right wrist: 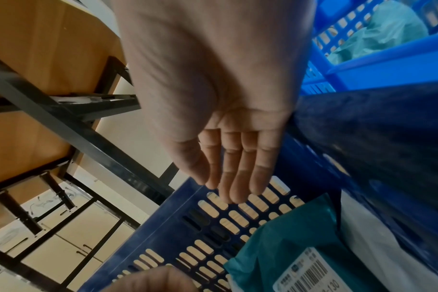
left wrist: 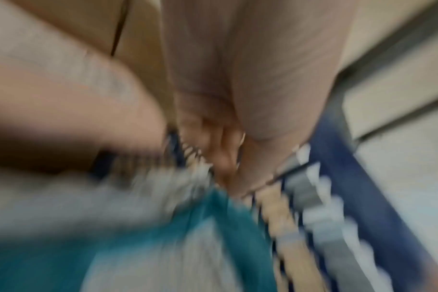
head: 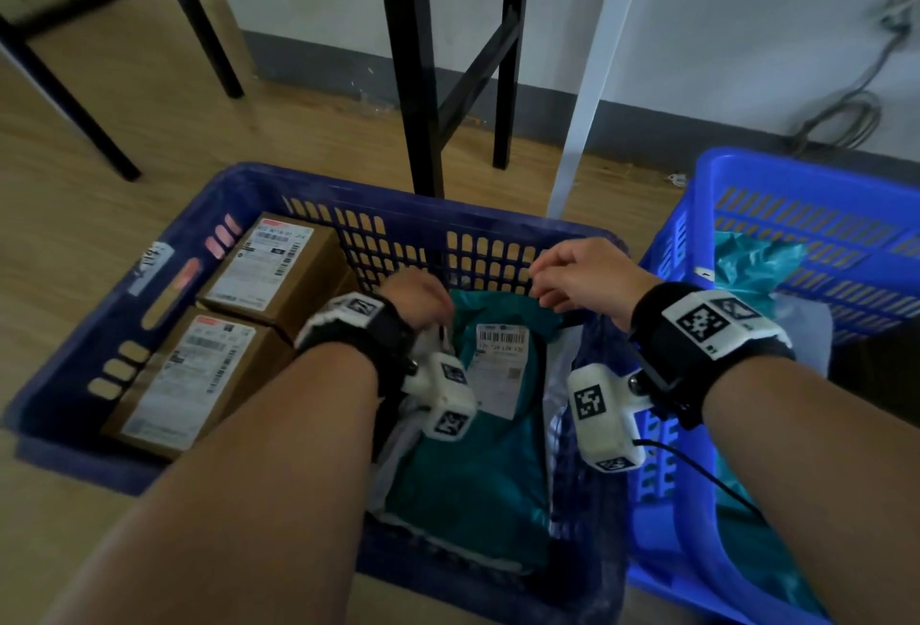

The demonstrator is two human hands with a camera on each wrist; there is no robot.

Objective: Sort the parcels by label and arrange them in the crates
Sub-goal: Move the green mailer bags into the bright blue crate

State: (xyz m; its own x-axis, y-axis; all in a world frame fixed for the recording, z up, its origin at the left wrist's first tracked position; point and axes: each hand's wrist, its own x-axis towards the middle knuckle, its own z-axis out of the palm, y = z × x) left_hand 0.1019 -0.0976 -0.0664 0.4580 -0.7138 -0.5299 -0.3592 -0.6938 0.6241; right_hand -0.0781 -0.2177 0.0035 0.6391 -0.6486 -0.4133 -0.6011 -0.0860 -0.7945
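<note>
A teal poly parcel (head: 473, 465) with a white barcode label (head: 500, 365) lies flat in the right half of the dark blue crate (head: 348, 186). It rests on a white bag (head: 393, 450). My left hand (head: 423, 301) reaches down to the parcel's far left corner. The left wrist view is blurred, so its hold on the teal parcel (left wrist: 225, 217) is unclear. My right hand (head: 572, 276) hovers over the far right corner. In the right wrist view the right hand (right wrist: 233, 168) has straight fingers and holds nothing above the teal parcel (right wrist: 288, 247).
Two labelled cardboard boxes (head: 269, 271) (head: 194, 375) fill the crate's left side. A bright blue crate (head: 796, 176) holding another teal bag (head: 756, 266) stands to the right. Black table legs (head: 418, 77) and a white leg (head: 592, 77) rise just behind the crates.
</note>
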